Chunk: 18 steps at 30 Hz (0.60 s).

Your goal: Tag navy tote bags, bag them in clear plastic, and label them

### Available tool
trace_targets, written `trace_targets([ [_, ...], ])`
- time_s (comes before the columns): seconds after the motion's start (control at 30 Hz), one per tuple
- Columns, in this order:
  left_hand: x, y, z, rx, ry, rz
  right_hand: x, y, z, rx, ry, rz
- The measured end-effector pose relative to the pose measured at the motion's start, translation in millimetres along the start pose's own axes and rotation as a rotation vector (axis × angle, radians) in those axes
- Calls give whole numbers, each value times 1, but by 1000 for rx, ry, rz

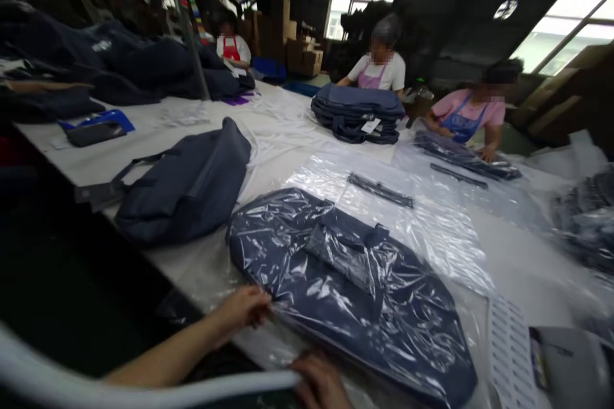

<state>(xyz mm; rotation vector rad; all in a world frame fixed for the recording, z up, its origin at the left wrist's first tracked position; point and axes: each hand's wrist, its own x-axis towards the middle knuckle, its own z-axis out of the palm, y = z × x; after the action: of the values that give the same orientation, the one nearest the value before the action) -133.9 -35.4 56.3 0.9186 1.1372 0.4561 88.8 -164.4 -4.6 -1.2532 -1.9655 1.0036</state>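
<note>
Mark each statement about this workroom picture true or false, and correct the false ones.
1. Clear, shiny plastic wrap covers the large navy fabric bag nearest the person. True.
2. The person's left hand is on the wrapped bag's handle. False: it is at the plastic's near edge.
3. A white sheet with rows of small printed marks lies right of the wrapped bag. True.
4. The unwrapped bag at left is bright yellow. False: it is dark navy.
5. A co-worker in a lavender apron is behind a stack of folded navy bags. True.
</note>
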Motion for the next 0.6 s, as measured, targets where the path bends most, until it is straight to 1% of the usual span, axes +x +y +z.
trace_targets([
  [0.03, -5, 11, -2, -1, -43, -23, -6, 4, 3, -5, 5, 6],
  [0.1, -12, 34, -7, -43, -108, -21, -15, 7, 7, -29, 13, 4],
  [0.17, -14, 57, -12, -133, -131, 51, -17, 5, 9, -60, 6, -24],
  [0.23, -12, 77, -15, -198, -125, 196, -16, 1, 7, -108, 21, -52],
  [0.27, -11, 85, -17, -189, -127, 289, -18, -1, 5, -151, 60, -45],
  [0.33, -9, 98, -25, -84, -162, 485, -31, 0, -5, -273, 192, 47],
  [0.37, -9, 103, -31, -18, -197, 570, -44, 3, -11, -351, 267, 115],
  [0.4, -10, 107, -40, 38, -249, 623, -60, 9, -19, -440, 339, 174],
  [0.43, -12, 110, -49, 87, -322, 633, -80, 16, -28, -538, 392, 213],
  [0.47, -16, 112, -59, 139, -407, 591, -103, 25, -36, -642, 422, 221],
  [0.5, -20, 112, -69, 207, -485, 504, -127, 33, -43, -744, 433, 206],
  [0.53, -26, 109, -77, 303, -535, 397, -151, 42, -50, -827, 421, 190],
  [0.57, -32, 104, -84, 425, -546, 293, -174, 48, -55, -873, 413, 192],
  [0.6, -39, 96, -87, 545, -512, 214, -194, 53, -58, -871, 424, 236],
])
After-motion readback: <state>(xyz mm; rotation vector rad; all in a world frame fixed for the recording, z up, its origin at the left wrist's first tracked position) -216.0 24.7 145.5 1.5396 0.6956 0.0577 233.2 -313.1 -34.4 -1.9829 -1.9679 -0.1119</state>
